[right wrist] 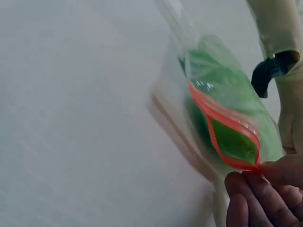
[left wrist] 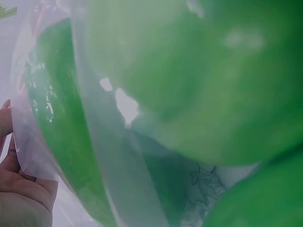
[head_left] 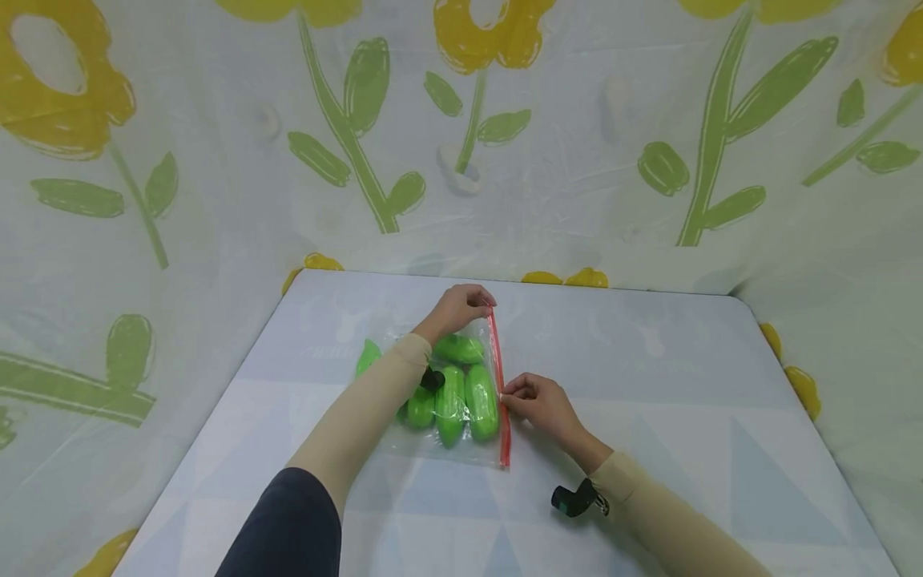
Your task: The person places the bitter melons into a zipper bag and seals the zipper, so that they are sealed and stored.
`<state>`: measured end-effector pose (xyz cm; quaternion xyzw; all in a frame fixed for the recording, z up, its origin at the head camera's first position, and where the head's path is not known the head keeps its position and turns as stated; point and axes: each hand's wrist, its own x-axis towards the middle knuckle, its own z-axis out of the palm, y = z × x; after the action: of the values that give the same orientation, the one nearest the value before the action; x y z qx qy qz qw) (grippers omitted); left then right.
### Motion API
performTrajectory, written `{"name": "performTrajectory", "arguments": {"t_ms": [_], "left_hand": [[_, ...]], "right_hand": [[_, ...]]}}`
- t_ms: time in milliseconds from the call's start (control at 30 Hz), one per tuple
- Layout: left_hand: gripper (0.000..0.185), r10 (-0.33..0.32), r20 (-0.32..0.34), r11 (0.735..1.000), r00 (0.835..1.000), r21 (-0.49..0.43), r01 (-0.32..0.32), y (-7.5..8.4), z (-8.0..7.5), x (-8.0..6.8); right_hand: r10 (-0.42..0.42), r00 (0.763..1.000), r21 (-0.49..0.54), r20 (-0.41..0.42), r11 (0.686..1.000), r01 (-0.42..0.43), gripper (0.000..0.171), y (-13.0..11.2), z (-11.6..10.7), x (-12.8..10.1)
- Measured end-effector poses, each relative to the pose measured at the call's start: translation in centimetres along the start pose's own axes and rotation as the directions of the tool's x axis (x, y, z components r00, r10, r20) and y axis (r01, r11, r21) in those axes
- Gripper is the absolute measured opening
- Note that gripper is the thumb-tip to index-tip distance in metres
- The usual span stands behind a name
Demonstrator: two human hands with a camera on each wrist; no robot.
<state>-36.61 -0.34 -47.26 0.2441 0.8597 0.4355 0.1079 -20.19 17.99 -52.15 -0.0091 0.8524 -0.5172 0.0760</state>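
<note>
both hands pinch the red zip strip (head_left: 499,385) of the bag (head_left: 440,433) on the table (head_left: 649,449): left hand (head_left: 458,308) at the far end, right hand (head_left: 542,402) mid-strip. we'd press along evenly since it's gaping, keeping the green pieces (head_left: 461,393) clear.

Person's arms in snug beige sleeves reaching wrists; dark navy outer sleeve over left upper arm. Small black camera strapped under each wrist. Left hand (head_left: 458,308) and right hand (head_left: 542,405) bare, ungloved.
</note>
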Motion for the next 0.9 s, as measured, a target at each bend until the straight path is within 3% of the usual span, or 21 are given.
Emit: {"name": "performTrajectory", "arguments": {"t_ms": [533,900], "left_hand": [[0.023,-0.009,-0.039,1.0,0.999,-0.008,0.008,0.7,-0.4,0.2],[0.024,-0.004,-0.035,1.0,0.999,-0.017,0.003,0.7,0.1,0.3]], "right_hand": [[-0.012,0.968,0.041,0.25,0.999,0.002,0.016,0.8,-0.1,-4.1],[-0.02,0.961,0.032,0.277,0.999,0.011,0.015,1.0,-0.3,-4.7]]}}
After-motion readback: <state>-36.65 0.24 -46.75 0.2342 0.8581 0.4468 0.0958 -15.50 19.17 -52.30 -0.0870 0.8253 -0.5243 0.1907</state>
